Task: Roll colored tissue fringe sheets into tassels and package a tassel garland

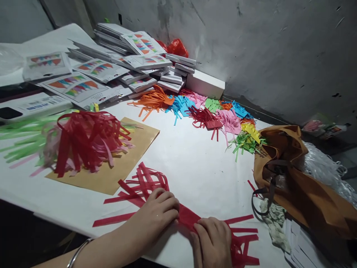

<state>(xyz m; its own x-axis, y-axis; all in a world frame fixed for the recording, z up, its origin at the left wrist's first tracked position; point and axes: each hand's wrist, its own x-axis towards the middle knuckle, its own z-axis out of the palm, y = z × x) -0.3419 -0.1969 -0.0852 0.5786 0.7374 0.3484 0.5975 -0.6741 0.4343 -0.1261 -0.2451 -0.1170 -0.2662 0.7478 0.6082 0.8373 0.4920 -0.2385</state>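
Observation:
A red tissue-paper tassel [188, 216] lies on the white table near its front edge, its fringe strips fanning out at both ends. Curled over its uncut middle, my left hand [160, 212] grips the paper beside the left fringe. On the other side of that middle band my right hand [213, 240] is closed on the same paper, with part of the right fringe behind it. Some paper under both hands is hidden. To the left, a heap of red tassel strips [86, 137], with pink and green ones under it, rests on a brown paper envelope [117, 178].
Packets with printed tassel pictures [97, 70] are piled at the back left. Bundles of coloured tassels [205, 119] line the table's far side by a white box [206, 83]. At right stand a brown bag [295, 182] and a crumpled pale cloth [275, 223].

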